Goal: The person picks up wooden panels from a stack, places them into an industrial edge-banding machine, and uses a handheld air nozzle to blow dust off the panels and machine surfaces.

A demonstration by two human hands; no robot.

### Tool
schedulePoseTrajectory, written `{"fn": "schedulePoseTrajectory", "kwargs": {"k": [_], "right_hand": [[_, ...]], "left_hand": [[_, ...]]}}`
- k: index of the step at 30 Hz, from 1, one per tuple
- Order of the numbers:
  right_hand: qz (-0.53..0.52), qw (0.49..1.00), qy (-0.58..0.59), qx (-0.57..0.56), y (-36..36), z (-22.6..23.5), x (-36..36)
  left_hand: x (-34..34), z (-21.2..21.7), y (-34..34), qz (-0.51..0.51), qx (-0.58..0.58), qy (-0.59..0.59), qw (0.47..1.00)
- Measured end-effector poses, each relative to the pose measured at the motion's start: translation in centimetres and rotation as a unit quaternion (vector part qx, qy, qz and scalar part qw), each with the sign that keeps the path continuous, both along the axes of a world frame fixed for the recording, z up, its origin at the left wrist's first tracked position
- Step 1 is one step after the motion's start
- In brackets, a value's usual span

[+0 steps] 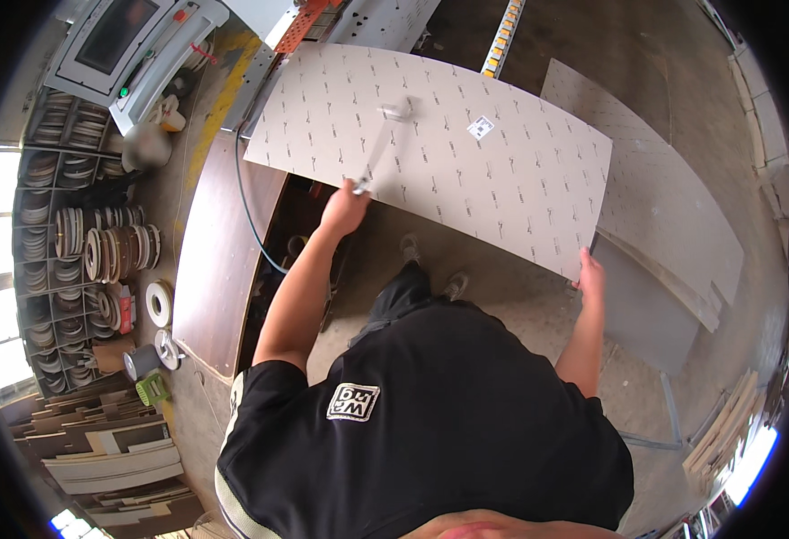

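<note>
A large light panel [430, 144] with a repeated dark print and a white label [481, 127] stretches across in front of me. My right hand [590, 272] grips its near right corner. At the panel's near edge, left of the middle, my left hand [346, 209] is closed round the end of a long thin tool [377, 162]. Its shaft and wider head lie over the panel, smeared by motion, so I cannot make out its exact kind. Whether the head touches the surface I cannot tell.
A machine with a screen panel [107, 40] stands at the far left. Below it are a brown-topped bench [219, 234] and racks of edging rolls [111, 251]. Beyond the panel runs a roller rail [502, 36]. More boards [682, 180] lie at right, and offcuts [107, 449] at lower left.
</note>
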State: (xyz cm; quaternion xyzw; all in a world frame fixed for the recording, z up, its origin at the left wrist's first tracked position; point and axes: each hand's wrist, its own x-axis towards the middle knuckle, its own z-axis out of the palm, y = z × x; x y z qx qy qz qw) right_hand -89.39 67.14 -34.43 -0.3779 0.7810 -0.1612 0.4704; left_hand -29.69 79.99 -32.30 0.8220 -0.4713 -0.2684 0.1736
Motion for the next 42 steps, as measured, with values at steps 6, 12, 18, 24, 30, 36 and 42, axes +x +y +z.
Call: {"fn": "schedulePoseTrajectory", "kwargs": {"k": [6, 12, 18, 24, 30, 36, 42], "right_hand": [[-0.005, 1.000, -0.007, -0.026, 0.5, 0.1, 0.1], [0.011, 1.000, -0.012, -0.012, 0.1, -0.2, 0.0], [0.010, 1.000, -0.008, -0.006, 0.1, -0.7, -0.3], [-0.009, 0.998, -0.069, 0.012, 0.0, -0.1, 0.2], [-0.039, 0.993, -0.109, 0.018, 0.0, 0.6, 0.7], [-0.035, 0.995, -0.082, -0.039, 0.1, 3.4, 2.2], [-0.036, 0.998, -0.058, 0.005, 0.8, 4.3, 1.9]], "left_hand": [[-0.9, 3.0, -3.7, 0.014, 0.029, -0.006, 0.999], [2.1, 1.1, 0.2, 0.161, 0.021, 0.042, 0.986], [0.0, 4.8, 9.8, -0.052, 0.064, 0.020, 0.996], [11.0, 1.1, 19.4, 0.506, -0.056, 0.156, 0.846], [11.2, 0.9, 20.7, 0.482, -0.100, 0.219, 0.843], [8.0, -1.1, 14.3, 0.492, -0.152, 0.287, 0.807], [-5.5, -1.6, 7.2, 0.130, 0.015, 0.467, 0.874]]}}
